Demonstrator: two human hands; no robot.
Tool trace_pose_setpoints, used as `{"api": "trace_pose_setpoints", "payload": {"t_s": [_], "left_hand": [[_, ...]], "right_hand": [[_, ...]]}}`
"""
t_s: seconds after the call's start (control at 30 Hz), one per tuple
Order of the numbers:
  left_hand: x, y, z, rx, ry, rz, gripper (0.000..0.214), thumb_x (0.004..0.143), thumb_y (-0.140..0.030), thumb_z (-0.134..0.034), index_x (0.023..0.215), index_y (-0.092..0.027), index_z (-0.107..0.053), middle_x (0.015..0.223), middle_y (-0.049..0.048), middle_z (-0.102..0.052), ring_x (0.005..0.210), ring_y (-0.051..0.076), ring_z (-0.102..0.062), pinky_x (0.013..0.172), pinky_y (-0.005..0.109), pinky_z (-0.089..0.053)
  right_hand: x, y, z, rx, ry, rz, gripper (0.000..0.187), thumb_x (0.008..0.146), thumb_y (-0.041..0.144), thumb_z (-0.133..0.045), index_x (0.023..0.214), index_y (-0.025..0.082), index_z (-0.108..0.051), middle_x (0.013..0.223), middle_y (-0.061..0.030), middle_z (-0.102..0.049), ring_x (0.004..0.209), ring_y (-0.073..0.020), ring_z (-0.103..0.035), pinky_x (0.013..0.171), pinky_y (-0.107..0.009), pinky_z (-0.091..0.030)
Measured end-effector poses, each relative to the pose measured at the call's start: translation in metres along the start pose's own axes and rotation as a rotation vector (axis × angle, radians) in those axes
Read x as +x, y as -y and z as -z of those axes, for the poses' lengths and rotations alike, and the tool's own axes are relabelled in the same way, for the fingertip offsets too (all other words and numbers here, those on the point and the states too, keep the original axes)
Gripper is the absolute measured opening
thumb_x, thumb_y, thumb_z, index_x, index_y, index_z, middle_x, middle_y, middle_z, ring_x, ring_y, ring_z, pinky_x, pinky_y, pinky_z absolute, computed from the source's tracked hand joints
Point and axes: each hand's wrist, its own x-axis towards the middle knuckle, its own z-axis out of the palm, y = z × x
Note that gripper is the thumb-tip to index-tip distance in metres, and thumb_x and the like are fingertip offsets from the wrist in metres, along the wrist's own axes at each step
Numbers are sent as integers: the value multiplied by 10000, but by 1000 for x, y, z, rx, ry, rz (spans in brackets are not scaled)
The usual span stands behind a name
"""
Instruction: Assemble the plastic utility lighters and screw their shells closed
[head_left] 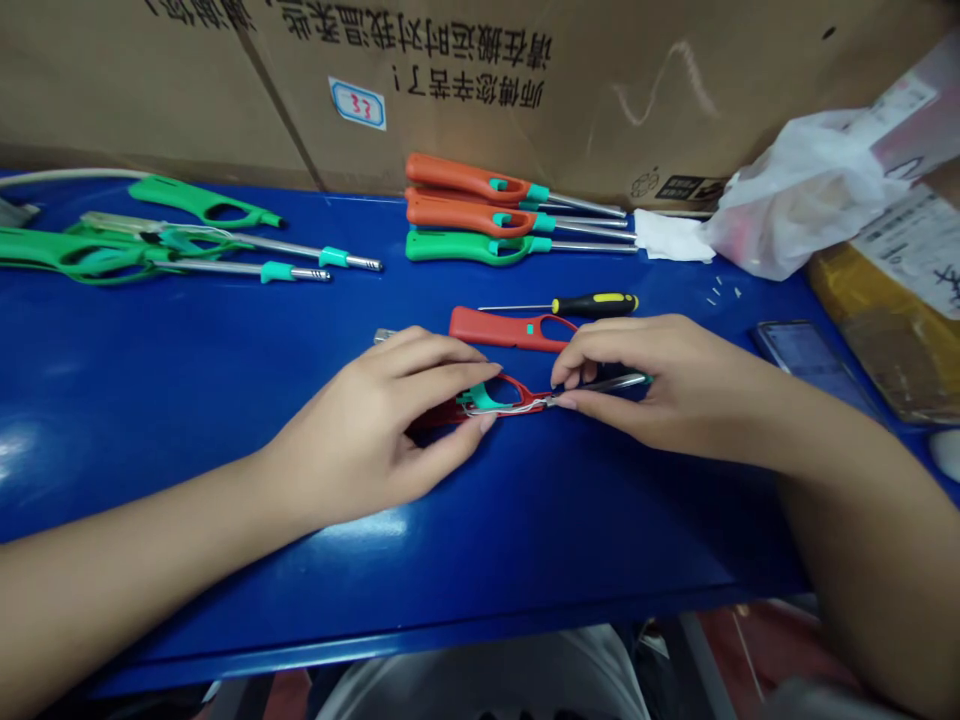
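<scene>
Open red lighter shell (517, 412) is lying on the desk (570, 530) between the two hands, long axis running left-right, nose pointing right. Left hand (382, 410) is holding the handle end, thumb on the near side, fingers on the far; teal trigger (480, 399) is showing just past the fingertips. Right hand (667, 385) is sitting closest to the nose, thumb and fingers pinching narrow around the metal tube (616, 383). Tube is running roughly in line with the shell, its far end tilting slightly away from the body (exact joint is hiding at the fingertips, can't tell if seated). White wire (529, 404) is trailing along the shell toward that pinch. Second red shell half (491, 328) is resting just beyond, near the screwdriver (596, 304).
</scene>
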Motion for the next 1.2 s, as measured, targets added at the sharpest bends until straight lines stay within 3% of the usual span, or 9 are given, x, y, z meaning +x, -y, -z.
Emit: {"api": "trace_pose_setpoints", "payload": {"t_s": [0.13, 0.43, 0.6, 0.77, 1.03, 1.2], "left_hand": [[-2, -1, -3, -11, 72, -26, 345, 1010, -239, -645, 1337, -140, -687, 1265, 133, -742, 1156, 253, -703, 1029, 377, -566], [-2, 3, -5, -19, 38, -41, 313, 1017, -202, -628, 1317, -141, -690, 1230, 124, -767, 1133, 242, -724, 1029, 369, -569], [-2, 4, -6, -24, 44, -65, 294, 1019, -208, -633, 1289, -154, -738, 1253, 128, -766, 1145, 258, -724, 1011, 376, -583], [-2, 7, -6, -17, 49, -61, 274, 1015, -211, -638, 1253, -180, -770, 1261, 125, -766, 1142, 263, -733, 1014, 396, -592], [-2, 6, -5, -1, 61, -60, 279, 1032, -231, -622, 1273, -209, -761, 1280, 111, -761, 1157, 250, -728, 1025, 390, -589], [-1, 6, -6, -8, 57, -68, 275, 1021, -215, -638, 1261, -175, -767, 1266, 127, -760, 1151, 254, -730, 1025, 381, -578]], "right_hand": [[0, -1, -1, -26, -3, 47, 129, 978, 225, -641, 949, 213, -767, 933, -23, -792, 828, -168, -714, 765, -297, -505], [-4, -4, 1, -230, -21, 145, 150, 979, 262, -662, 999, 230, -807, 989, -38, -817, 956, -226, -745, 917, -383, -517], [-4, -5, -2, -252, -10, 172, 221, 1027, 220, -588, 991, 212, -805, 967, -44, -806, 918, -210, -733, 883, -363, -525], [-3, -2, -7, -327, -25, 257, 297, 1023, 130, -542, 858, 176, -785, 920, -64, -780, 849, -191, -699, 776, -320, -517], [-5, 5, -9, -441, 39, 305, 331, 1005, 63, -492, 916, 166, -794, 923, -78, -768, 868, -217, -674, 781, -354, -516], [-5, 15, -7, -531, 151, 253, 325, 1003, 39, -480, 956, 138, -786, 950, -81, -760, 879, -243, -644, 788, -385, -503]]}}
